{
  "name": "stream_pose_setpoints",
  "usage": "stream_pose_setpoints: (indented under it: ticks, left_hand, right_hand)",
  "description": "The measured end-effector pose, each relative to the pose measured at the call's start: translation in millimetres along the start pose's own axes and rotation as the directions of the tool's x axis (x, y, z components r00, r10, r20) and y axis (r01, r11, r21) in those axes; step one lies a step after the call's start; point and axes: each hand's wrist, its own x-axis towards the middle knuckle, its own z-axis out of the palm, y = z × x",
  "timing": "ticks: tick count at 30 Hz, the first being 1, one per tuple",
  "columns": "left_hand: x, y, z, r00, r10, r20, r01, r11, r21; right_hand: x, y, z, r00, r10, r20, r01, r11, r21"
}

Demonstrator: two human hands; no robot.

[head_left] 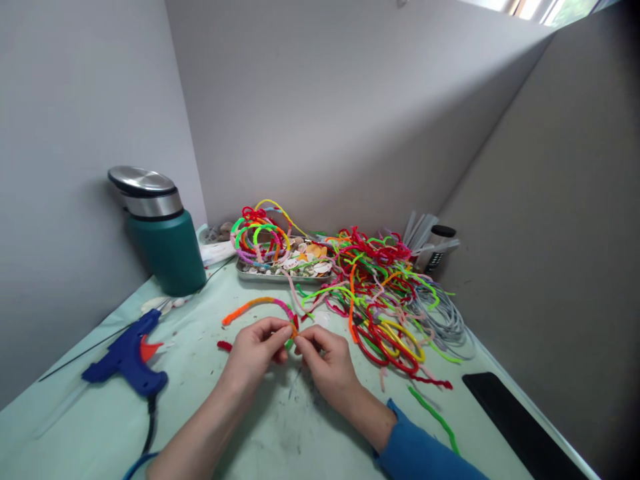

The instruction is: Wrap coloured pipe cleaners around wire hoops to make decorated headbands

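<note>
Pinching a multicolored pipe cleaner (260, 301) between thumb and forefinger: left hand (260, 340) and right hand (327, 357), fingers of both closed on it, tips nearly meeting above the middle of the desk (260, 440). Its orange length arcs out beyond the left hand; the exact join at the fingertips is too small to read. Behind the hands: tray (285, 279) of pale pieces, colored loops (245, 257) resting over its left part. Right of tray: tangled pile (375, 257), gray coil (447, 320) beside it. Far left: blue glue gun (131, 357) lying near the green bottle (170, 253), which stands upright.
</note>
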Motion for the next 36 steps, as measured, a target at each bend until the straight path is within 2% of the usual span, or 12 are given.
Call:
stream_pose_setpoints:
  ticks: [5,9,11,15,17,25,28,30,36]
  left_hand:
    - [0.3,-6.7,5.8,1.000,0.025,-0.019,-0.025,1.000,0.003]
    - [3.7,-6.8,1.5,0.999,0.027,0.034,-0.033,0.983,0.182]
    - [4.2,-4.5,-3.2,0.993,0.100,0.058,-0.114,0.939,0.323]
    - [2.5,1.7,-10.7,0.944,0.289,0.160,-0.329,0.773,0.543]
    - [1.6,3.7,-12.6,0.936,0.304,0.177,-0.348,0.724,0.595]
    - [0.2,6.6,-15.2,0.917,0.363,0.164,-0.374,0.647,0.664]
    - [0.0,6.1,-15.3,0.910,0.388,0.143,-0.385,0.668,0.637]
    - [0.5,4.4,-15.3,0.923,0.368,0.111,-0.360,0.727,0.585]
    - [3.2,2.6,-11.7,0.989,0.145,-0.012,-0.134,0.942,0.309]
  right_hand:
    - [-2.7,-2.2,1.4,1.000,0.019,-0.013,-0.019,1.000,0.004]
    - [-1.6,-2.0,0.4,0.999,-0.040,-0.014,0.039,0.997,-0.069]
    - [-0.1,-0.9,-0.6,0.996,-0.084,0.003,0.083,0.989,-0.124]
    - [1.2,2.2,-3.6,0.983,-0.164,0.083,0.179,0.957,-0.230]
    - [0.8,4.0,-5.2,0.978,-0.180,0.108,0.202,0.945,-0.258]
    - [2.9,5.4,-10.2,0.982,-0.173,0.081,0.188,0.950,-0.249]
    - [4.0,3.2,-12.1,0.982,-0.174,0.080,0.189,0.945,-0.266]
    - [4.2,2.4,-12.8,0.981,-0.180,0.077,0.194,0.942,-0.274]
    - [2.2,0.8,-10.8,0.982,-0.179,0.056,0.187,0.956,-0.226]
